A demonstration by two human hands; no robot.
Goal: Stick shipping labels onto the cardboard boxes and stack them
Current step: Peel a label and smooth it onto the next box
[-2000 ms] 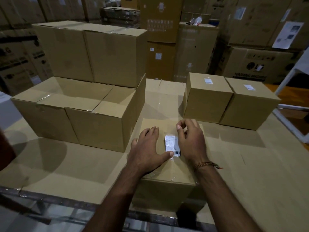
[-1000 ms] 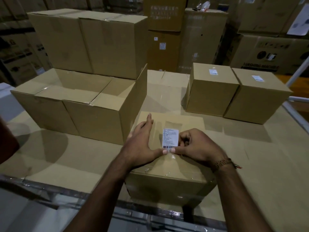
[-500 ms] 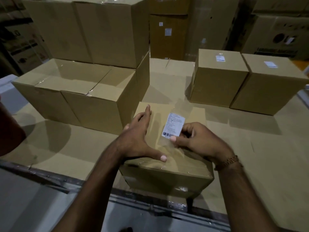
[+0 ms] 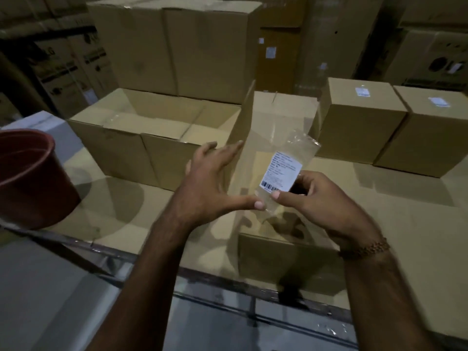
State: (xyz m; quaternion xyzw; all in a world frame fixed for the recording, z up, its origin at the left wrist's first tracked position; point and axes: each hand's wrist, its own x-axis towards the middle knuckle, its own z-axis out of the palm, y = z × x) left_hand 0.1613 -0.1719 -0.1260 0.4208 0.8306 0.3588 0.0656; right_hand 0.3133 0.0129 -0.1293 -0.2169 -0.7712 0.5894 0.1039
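Label (image 4: 281, 173) has lifted off the box (image 4: 283, 262) at lower centre and is now tilted, long axis running lower left to upper right. I see right hand (image 4: 314, 201) pinching its clear backing, left hand (image 4: 215, 183) spread open, thumb touching it. Red bucket (image 4: 33, 178) at left; contents not visible.

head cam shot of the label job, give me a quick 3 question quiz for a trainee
1. True or false: the shipping label lies flat on the near box.
2. Which hand pinches the label and its clear tape? A) left B) right
3. How many boxes at the right already carry a label on top?

Key:
1. False; it is lifted, held above the box.
2. B; the right hand pinches it, and the left hand is spread open beside it.
3. Two: one labelled box and its neighbour.
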